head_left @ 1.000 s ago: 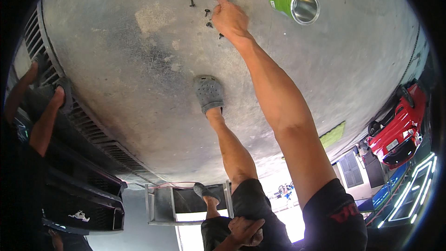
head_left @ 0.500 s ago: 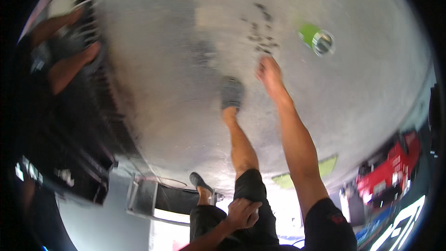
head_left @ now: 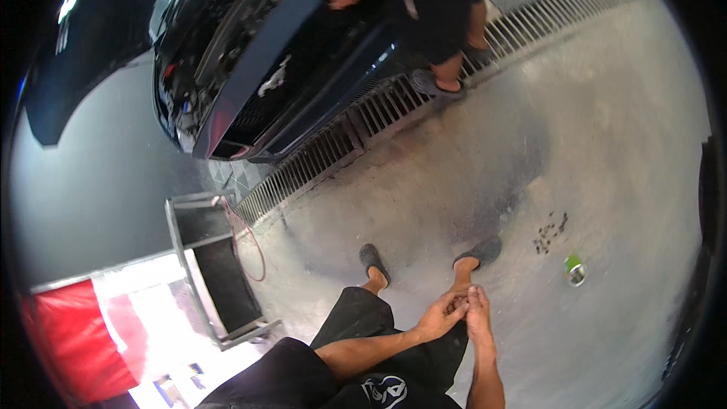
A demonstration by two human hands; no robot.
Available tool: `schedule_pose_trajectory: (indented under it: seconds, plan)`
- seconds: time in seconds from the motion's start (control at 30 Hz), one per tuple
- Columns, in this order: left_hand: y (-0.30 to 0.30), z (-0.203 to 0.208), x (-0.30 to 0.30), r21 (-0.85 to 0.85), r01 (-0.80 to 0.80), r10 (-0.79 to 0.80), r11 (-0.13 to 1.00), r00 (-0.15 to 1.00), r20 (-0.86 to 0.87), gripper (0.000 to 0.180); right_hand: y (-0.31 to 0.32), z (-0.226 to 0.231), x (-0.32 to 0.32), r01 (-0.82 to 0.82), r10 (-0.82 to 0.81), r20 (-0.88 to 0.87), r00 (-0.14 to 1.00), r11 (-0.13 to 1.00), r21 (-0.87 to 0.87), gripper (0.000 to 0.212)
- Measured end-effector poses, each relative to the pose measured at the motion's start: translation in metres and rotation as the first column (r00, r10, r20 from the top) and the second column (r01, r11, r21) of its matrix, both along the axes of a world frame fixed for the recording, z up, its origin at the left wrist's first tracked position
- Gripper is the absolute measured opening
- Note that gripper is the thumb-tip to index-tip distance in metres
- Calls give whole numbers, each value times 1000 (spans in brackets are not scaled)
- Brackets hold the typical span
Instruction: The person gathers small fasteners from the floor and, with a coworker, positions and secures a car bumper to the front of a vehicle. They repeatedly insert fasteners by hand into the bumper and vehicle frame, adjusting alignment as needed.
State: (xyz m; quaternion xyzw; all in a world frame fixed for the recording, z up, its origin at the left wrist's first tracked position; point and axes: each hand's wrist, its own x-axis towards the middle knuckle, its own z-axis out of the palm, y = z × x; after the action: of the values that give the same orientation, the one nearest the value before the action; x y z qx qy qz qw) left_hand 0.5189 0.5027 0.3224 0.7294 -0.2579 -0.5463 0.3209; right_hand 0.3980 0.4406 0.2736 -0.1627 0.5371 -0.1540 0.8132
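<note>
The bare left hand [head_left: 440, 317] and bare right hand [head_left: 478, 312] meet above the grey concrete floor [head_left: 613, 106], fingers drawn together and touching; whether they clamp anything, I cannot tell. The small black screws [head_left: 544, 241] lie scattered toward the floor's right edge, near the green cylindrical metal can [head_left: 572, 262], well apart from the dark slotted metal grate [head_left: 392, 110] along the floor's far edge

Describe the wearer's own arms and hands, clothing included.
The ungloved left hand and ungloved right hand show no watch or band. A short black fabric sleeve leaves the left forearm bare; the right forearm is bare to the picture's edge.
</note>
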Motion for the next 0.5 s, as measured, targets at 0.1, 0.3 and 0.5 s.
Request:
schedule_pose_trajectory:
  seconds: [0.1,0.3,0.5]
  plan:
    - [31,49,69,41,-251,254,967,935,-248,42,37,38,78,-82,68,-76,995,978,-194,37]
    - [128,125,229,-60,-325,287,944,897,-336,36,87,181,233,-365,367,7,930,928,-79,53]
    - [220,197,373,-200,-461,375,865,858,-352,23,160,253,386,-534,536,51,842,844,-55,54]
